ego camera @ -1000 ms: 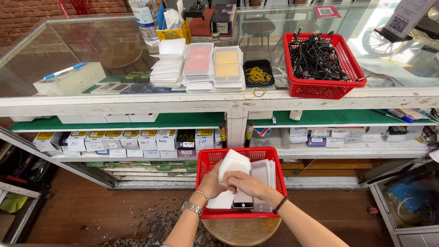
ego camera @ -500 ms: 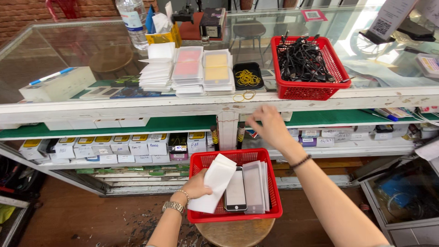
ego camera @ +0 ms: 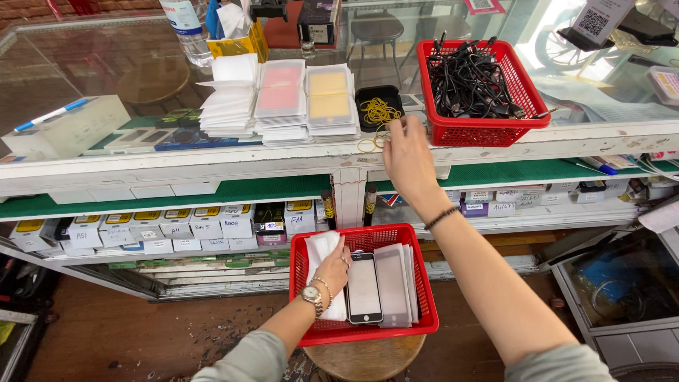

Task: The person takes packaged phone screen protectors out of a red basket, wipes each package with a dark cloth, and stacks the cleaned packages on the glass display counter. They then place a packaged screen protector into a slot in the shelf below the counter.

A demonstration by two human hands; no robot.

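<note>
head view: at upper centre, rubber bands (ego camera: 369,143) are touched by the open right hand (ego camera: 407,157); a white sleeve (ego camera: 324,269) is gripped by the left hand (ego camera: 332,270) in the lower basket (ego camera: 368,331).

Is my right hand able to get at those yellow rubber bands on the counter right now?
Probably yes. The right hand is at the counter edge, fingertips by the loose rubber bands, and nothing lies between.

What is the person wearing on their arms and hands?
Both arms have grey-green sleeves pushed up near the elbows. The left hand has a round wristwatch and a thin bracelet at the wrist. The right hand has a thin dark band round its wrist. No gloves on either hand.
</note>
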